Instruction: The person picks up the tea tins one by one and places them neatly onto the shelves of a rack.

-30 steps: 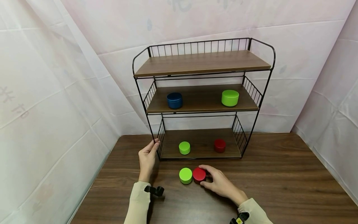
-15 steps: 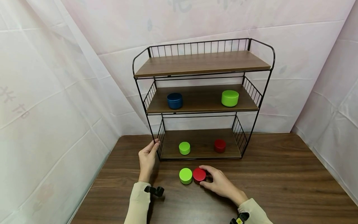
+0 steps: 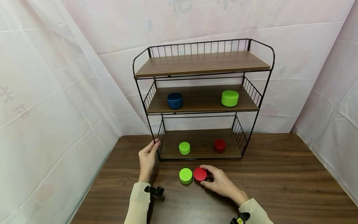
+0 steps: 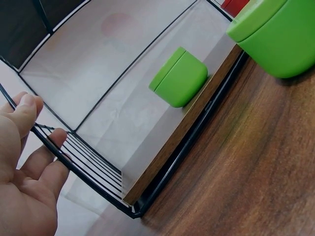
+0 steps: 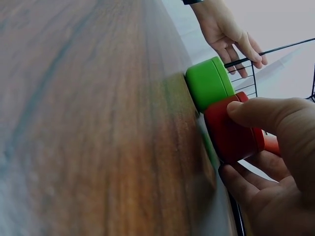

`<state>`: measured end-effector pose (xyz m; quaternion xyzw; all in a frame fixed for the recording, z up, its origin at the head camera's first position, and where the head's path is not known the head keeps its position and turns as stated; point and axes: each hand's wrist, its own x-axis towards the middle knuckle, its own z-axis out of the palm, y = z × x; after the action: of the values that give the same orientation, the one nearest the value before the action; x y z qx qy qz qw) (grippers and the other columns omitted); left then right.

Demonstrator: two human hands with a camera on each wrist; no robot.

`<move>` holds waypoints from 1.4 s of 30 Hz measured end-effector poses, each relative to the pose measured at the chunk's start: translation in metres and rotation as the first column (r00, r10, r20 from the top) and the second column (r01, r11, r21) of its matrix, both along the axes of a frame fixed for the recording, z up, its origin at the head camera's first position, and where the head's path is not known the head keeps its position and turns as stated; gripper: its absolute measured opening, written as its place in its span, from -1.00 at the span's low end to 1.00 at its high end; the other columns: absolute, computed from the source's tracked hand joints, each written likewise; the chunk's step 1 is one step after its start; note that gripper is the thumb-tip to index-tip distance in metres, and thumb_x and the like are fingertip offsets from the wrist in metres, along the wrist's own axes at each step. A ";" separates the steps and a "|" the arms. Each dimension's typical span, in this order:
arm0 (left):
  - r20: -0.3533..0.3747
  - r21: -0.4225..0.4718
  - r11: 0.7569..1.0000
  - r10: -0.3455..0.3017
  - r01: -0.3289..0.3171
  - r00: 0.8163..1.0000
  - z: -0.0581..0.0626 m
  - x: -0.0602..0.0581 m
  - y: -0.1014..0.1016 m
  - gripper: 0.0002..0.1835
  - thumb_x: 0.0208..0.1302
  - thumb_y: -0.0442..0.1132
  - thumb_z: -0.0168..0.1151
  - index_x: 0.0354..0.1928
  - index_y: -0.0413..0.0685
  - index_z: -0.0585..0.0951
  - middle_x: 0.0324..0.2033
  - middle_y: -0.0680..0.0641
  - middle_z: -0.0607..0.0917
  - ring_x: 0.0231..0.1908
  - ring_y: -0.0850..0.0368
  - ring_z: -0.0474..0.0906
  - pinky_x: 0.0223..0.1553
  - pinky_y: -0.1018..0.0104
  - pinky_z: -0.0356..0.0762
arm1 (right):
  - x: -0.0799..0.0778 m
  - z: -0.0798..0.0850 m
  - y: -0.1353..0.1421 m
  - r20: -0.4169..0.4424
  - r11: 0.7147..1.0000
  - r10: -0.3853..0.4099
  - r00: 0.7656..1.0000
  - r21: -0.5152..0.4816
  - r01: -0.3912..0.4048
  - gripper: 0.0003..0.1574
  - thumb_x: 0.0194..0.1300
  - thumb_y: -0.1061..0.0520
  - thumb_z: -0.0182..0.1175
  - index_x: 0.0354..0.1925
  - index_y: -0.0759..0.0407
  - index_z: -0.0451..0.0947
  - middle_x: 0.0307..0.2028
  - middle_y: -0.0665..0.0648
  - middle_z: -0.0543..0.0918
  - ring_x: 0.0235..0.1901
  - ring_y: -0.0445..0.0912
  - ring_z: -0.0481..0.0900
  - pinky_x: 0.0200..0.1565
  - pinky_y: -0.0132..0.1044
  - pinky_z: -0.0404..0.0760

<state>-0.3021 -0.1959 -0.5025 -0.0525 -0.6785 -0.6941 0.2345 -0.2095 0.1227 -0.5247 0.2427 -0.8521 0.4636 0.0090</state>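
In the head view, my right hand grips a small red round tin between thumb and fingers, on the table in front of the rack. Close to the tin's left side stands a bright green round tin. My left hand holds the lower left front post of a three-tier shelf rack; the left wrist view shows the thumb and fingers around its black wire. On the bottom shelf sit a small green tin and a dark red tin.
The middle shelf carries a blue tin at left and a larger green tin at right. The rack stands toward the back of a brown wooden table. Pale cloth hangs behind and at both sides.
My right hand and the red tin have shifted very slightly to the right, a little away from the green tin beside it. My left hand stays on the rack's post.
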 end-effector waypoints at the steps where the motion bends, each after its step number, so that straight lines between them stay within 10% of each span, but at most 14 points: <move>1: 0.004 0.005 1.000 0.000 0.000 1.000 0.000 0.000 0.000 -0.70 0.41 -0.25 0.35 0.09 -0.25 0.74 -0.02 -0.38 0.75 -0.01 0.36 0.73 0.09 0.52 0.61 | 0.000 0.000 0.000 0.009 1.000 0.001 1.000 -0.005 -0.001 -0.27 0.22 0.19 0.50 0.32 0.25 0.50 0.14 0.15 0.68 -0.01 -0.12 0.70 0.01 -0.25 0.72; 42: -0.009 -0.041 0.999 0.001 -0.001 1.000 0.000 0.002 -0.002 -0.68 0.42 -0.23 0.33 0.11 -0.26 0.73 0.00 -0.27 0.78 0.00 0.34 0.73 0.08 0.50 0.63 | 0.009 0.075 0.020 -0.243 1.000 -0.024 0.970 0.009 0.027 -0.27 0.21 0.18 0.50 0.32 0.19 0.52 0.18 0.09 0.68 0.07 -0.11 0.69 0.09 -0.18 0.71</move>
<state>-0.3003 -0.1974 -0.5025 -0.0600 -0.6917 -0.6796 0.2367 -0.2001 0.1429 -0.4502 0.2869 -0.8503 0.4253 0.1177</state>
